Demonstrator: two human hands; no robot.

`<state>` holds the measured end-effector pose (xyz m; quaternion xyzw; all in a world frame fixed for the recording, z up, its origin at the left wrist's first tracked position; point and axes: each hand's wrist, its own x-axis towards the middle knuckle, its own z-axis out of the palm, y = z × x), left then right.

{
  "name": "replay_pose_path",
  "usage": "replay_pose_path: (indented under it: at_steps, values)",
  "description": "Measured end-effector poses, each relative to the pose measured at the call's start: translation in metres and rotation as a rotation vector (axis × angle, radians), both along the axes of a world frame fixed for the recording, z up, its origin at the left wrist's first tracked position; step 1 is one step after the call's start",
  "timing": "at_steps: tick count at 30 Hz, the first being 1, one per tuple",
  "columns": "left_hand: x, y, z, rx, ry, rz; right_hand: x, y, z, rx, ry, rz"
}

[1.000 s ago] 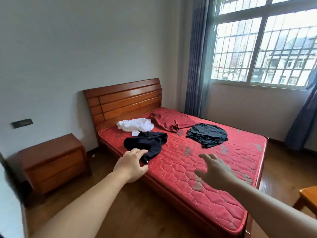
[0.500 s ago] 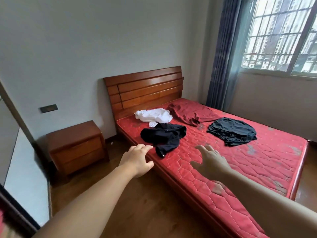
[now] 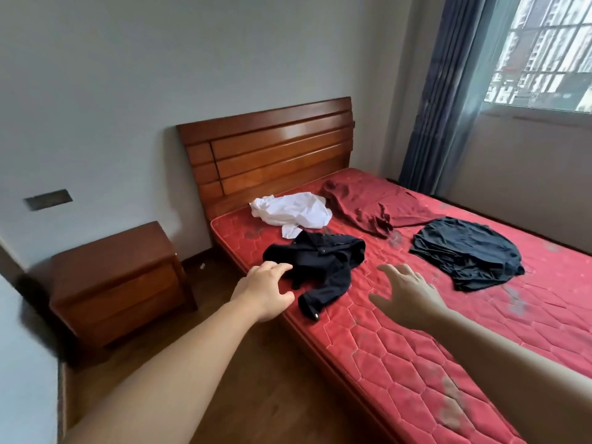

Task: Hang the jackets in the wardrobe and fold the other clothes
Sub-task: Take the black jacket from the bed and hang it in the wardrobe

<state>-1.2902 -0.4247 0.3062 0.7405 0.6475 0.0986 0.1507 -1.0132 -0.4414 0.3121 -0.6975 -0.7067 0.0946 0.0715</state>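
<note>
Both hands have closed in on the black jacket (image 3: 320, 267) lying crumpled on the bed (image 3: 416, 363), left hand (image 3: 266, 291) and right hand (image 3: 407, 291) spread and empty, so nothing is hung or folded yet.

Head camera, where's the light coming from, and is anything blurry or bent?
Head view: daylight enters from the window at upper right, leaving glare on the headboard; the nightstand side is darker. Wide-angle distortion tilts the walls and curtain. The forearms are stretched at the edges; both hands look sharp.
</note>
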Motion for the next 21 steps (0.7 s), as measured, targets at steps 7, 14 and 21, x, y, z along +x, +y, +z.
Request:
replay_pose_path:
  at_steps: [7, 14, 21]
  values:
    - [0.033, 0.159, -0.006, -0.020, 0.055, 0.014, 0.033, 0.166, -0.025, -0.019, 0.097, -0.034]
    - [0.044, 0.299, -0.045, -0.130, 0.101, 0.039, 0.043, 0.325, -0.070, -0.164, 0.145, -0.042]
    - [0.022, 0.437, -0.133, -0.282, 0.108, 0.023, 0.018, 0.449, -0.148, -0.323, 0.222, -0.138]
